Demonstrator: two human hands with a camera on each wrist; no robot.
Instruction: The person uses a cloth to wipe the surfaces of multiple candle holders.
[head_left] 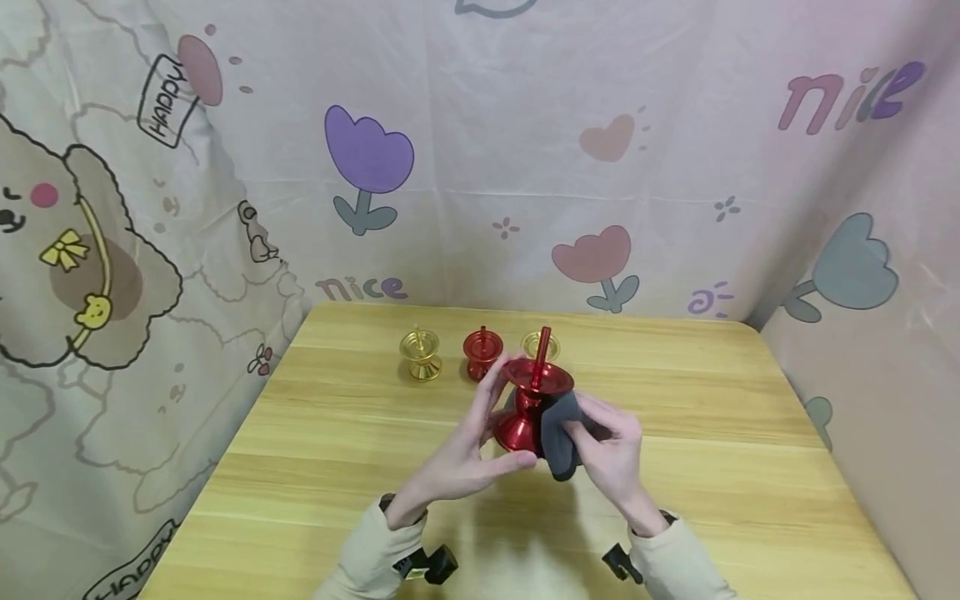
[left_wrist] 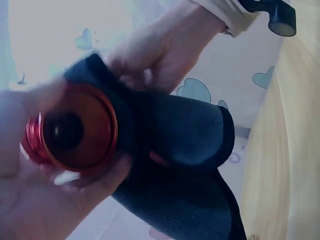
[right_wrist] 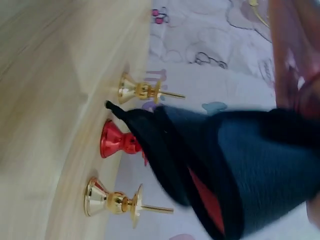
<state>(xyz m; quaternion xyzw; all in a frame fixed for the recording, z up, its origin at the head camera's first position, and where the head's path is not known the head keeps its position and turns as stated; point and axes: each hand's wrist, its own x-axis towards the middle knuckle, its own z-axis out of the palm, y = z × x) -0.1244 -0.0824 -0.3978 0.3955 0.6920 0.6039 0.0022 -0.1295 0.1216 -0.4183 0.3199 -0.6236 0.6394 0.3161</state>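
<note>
– where is the red candle holder (head_left: pixel 517 432), and what do the fingers do?

– it is in the air above the wooden table (head_left: pixel 337 450), slightly tilted. the left hand (head_left: pixel 461 457) has its fingers curled around it, thumb near the foot. the right hand (head_left: pixel 615 454) pinches a dark cloth (head_left: pixel 558 437), which lies against the holder's side.

– how will it handle, in your opinion?

– i judge it rather light and stiff, because one hand seems to carry it easily. the shiny surface is probably slippery (more so, i think, if the fingers are damp). the cloth looks soft; it folds without resistance.

– and where is better to take hold?

– at the narrow stem (head_left: pixel 527 402) or the foot. the thin rod (head_left: pixel 542 354) on top could perhaps bend, so i would not lift by it.

– is there any brand?

– none that i can read on the holder or the cloth. only the wall sheet (head_left: pixel 487 108) has writing: "nice" (head_left: pixel 851 98) at upper right, again smaller low behind the table, and "happy" (head_left: pixel 165 100) two times at left.
</note>
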